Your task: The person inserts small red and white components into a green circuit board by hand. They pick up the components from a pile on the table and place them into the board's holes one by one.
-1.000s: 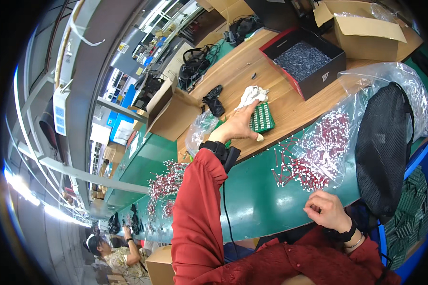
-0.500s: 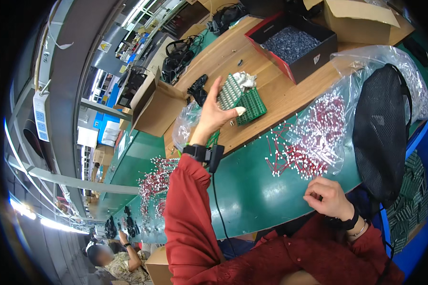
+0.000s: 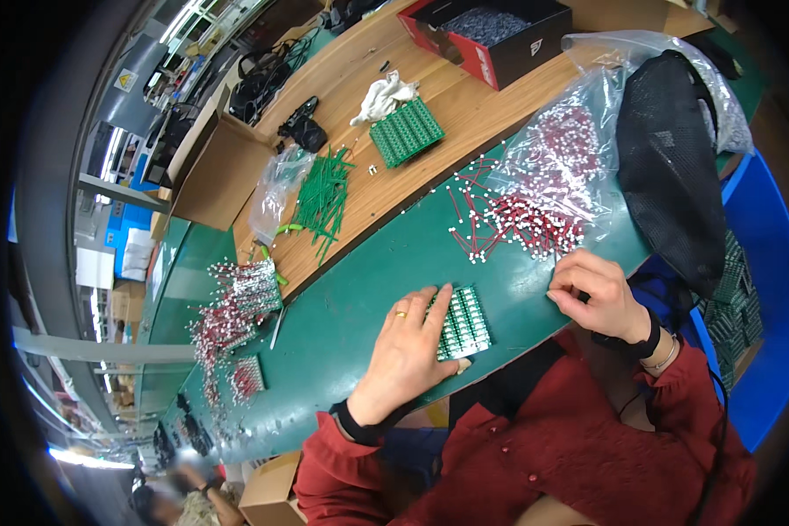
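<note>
On the green work surface [image 3: 351, 302] lies a green circuit board panel [image 3: 466, 326] with rows of silvery pads. My left hand [image 3: 403, 351] spans its left side, fingers at the far edge and thumb at the near edge, gripping it. My right hand [image 3: 592, 294] hovers by the table's front edge, fingertips pinched together; whatever is between them is too small to make out. Just beyond it, short red wires with white ends [image 3: 535, 223] spill from a clear plastic bag [image 3: 600, 145]. Another stack of green panels [image 3: 406, 131] rests on the wooden board beside a white glove [image 3: 384, 96].
Green strips [image 3: 323, 197] lie on the wooden board [image 3: 473, 114]. Wired panels [image 3: 250, 289] are heaped at left. A black mesh bag [image 3: 671, 175] and a blue bin [image 3: 767, 289] with panels stand at right. Boxes line the back; another person is at lower left.
My left hand has come back from the panel stack to the near table, bringing a panel down flat there. My right hand stays pinched near the wires. The view has shifted.
</note>
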The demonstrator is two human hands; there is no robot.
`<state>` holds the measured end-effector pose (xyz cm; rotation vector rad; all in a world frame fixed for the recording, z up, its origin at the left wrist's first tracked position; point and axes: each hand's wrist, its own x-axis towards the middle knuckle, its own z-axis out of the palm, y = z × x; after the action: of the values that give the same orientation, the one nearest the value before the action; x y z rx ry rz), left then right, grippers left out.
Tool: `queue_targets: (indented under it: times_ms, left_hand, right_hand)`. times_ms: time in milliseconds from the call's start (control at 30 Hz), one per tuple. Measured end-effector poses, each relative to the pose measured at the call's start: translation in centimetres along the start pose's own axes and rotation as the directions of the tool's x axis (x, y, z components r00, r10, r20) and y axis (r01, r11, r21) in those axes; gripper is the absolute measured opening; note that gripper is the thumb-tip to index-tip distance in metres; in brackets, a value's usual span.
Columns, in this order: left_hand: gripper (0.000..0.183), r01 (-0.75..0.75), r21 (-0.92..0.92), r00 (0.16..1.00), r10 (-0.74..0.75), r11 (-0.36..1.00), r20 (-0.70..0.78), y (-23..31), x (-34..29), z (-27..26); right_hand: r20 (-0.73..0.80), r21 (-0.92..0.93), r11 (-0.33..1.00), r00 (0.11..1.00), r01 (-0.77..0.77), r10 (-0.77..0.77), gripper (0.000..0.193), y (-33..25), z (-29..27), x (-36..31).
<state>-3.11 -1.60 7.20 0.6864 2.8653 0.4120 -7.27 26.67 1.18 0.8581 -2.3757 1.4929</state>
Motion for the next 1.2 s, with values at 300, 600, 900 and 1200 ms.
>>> queue_targets:
  times_ms: [300,600,900,1200]
  left_hand:
    - [0.098,-0.043,-0.048,0.989,0.035,0.998,-0.141,0.9,1.1,2.6]
    - [0.093,-0.134,-0.147,0.989,0.122,0.98,-0.088,-2.4,-1.8,2.0]
    - [0.088,-0.195,-0.385,0.964,0.104,0.902,-0.245,-4.9,-0.5,4.3]
    - [0.09,-0.227,-0.398,0.951,0.115,0.889,-0.286,-5.4,-0.5,5.3]
  right_hand:
    - [-0.159,-0.61,0.781,0.986,-0.134,0.044,0.042,-0.4,1.1,1.9]
    - [0.112,-0.693,0.721,0.986,-0.01,0.121,0.042,-1.8,-0.3,3.5]
    - [0.196,-0.789,0.609,0.973,0.084,0.12,0.022,-0.6,0.7,6.9]
    - [0.114,-0.597,0.789,0.989,0.146,-0.096,0.013,-2.6,0.6,8.0]
